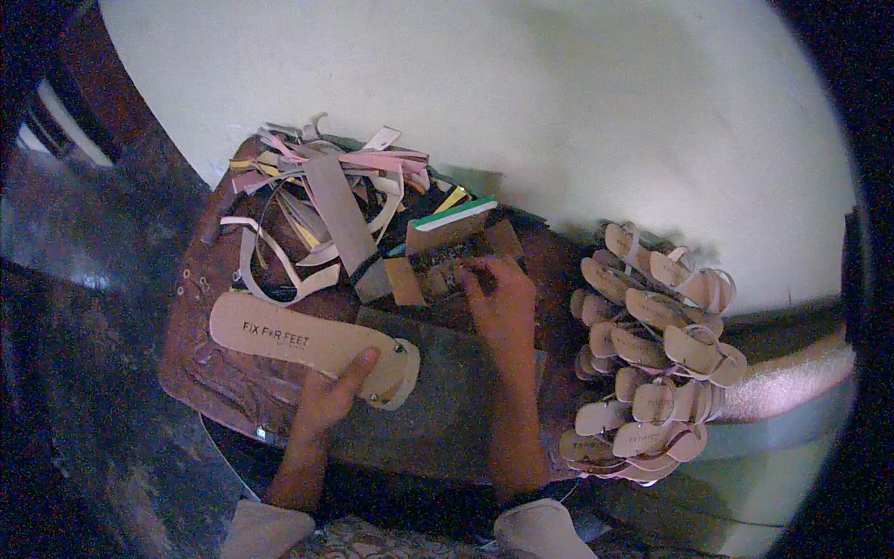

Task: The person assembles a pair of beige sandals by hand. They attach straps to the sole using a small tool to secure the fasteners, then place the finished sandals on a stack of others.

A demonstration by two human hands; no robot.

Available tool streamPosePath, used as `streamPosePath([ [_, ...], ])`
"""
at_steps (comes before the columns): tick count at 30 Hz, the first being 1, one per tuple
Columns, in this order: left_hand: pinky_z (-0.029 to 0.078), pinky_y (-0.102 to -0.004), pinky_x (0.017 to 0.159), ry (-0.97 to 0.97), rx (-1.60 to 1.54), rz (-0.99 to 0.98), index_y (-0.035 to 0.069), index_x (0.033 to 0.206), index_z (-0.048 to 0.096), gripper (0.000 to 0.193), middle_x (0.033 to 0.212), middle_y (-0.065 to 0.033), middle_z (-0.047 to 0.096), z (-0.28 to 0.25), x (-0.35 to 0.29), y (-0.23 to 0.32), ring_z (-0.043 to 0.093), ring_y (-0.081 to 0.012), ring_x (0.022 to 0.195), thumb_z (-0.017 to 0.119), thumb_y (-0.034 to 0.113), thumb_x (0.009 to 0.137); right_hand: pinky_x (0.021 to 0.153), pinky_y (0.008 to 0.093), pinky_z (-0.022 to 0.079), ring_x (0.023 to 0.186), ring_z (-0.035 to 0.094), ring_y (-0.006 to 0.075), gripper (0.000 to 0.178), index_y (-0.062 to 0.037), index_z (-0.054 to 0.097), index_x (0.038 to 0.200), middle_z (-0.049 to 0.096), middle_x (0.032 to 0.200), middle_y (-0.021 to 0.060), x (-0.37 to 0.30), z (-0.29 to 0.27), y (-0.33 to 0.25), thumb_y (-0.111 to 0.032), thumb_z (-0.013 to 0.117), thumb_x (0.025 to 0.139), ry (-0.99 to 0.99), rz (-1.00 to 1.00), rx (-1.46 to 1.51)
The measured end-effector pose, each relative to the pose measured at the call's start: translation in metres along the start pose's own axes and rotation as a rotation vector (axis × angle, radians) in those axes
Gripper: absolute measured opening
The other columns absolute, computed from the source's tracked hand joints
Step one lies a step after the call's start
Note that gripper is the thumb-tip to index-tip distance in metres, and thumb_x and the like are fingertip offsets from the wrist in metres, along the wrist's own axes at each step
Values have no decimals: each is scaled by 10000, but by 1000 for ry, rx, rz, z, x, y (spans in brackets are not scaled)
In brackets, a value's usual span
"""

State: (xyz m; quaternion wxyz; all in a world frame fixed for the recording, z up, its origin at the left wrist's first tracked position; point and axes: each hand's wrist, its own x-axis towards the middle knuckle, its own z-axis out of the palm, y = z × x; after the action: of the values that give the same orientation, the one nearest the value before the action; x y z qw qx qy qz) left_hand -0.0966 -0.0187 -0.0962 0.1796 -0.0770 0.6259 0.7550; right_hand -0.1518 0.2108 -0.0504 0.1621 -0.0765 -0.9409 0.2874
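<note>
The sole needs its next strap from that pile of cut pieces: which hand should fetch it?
Probably the right. The right hand already reaches into the small pieces beside the strap pile, fingertips on them. The left hand presses the tan sole flat on the work board, so moving it would free the sole.

Both forearms are coming up from below, bare to the rolled pale cuffs at the elbows. The left hand (pixel 328 396) is lying low and close to the body, palm down, its index finger stretching forward and to the right while the other fingers are curling under. The right hand (pixel 501 303) is reaching further out, wrist straight, knuckles up, its fingertips bunching together and pinching down at the far end. The two hands are working well apart.
</note>
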Motion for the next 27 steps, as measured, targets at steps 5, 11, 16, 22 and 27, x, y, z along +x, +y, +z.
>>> streamPosePath([
  [5, 508, -313, 760, 7, 32, -17, 0, 1018, 616, 189, 945, -71, 661, -2, 1, -13, 624, -168, 856, 652, 107, 866, 822, 482, 412, 945, 568, 320, 249, -99, 694, 891, 642, 947, 114, 21, 28, 2, -298, 698, 742, -31, 40, -402],
  [11, 503, -322, 780, -52, 76, 62, 8, 994, 631, 164, 939, -77, 668, -1, 1, -9, 630, -177, 860, 646, 114, 870, 842, 531, 383, 999, 556, 321, 279, -105, 686, 932, 640, 997, 107, 29, 36, -14, -306, 703, 739, -108, 167, -449],
  [16, 497, -322, 789, -61, 145, 182, 8, 986, 632, 162, 932, -84, 670, -2, 2, -9, 632, -193, 875, 643, 125, 874, 854, 543, 358, 1012, 562, 324, 315, -89, 664, 975, 639, 1014, 108, 26, 45, -10, -302, 698, 745, -45, 168, -483],
  [22, 492, -324, 801, -97, 89, 101, 7, 999, 631, 186, 948, -87, 669, -1, -1, -1, 630, -198, 894, 642, 148, 878, 836, 537, 358, 964, 590, 340, 305, -76, 644, 981, 649, 964, 124, 25, 47, -11, -285, 676, 761, -86, 206, -506],
  [27, 490, -327, 812, -61, 91, 73, 3, 1032, 617, 230, 987, -95, 661, 2, -3, 3, 623, -197, 919, 647, 172, 878, 739, 465, 429, 826, 622, 346, 222, -47, 627, 886, 662, 850, 136, 23, 33, -16, -231, 665, 768, -26, 172, -241],
])
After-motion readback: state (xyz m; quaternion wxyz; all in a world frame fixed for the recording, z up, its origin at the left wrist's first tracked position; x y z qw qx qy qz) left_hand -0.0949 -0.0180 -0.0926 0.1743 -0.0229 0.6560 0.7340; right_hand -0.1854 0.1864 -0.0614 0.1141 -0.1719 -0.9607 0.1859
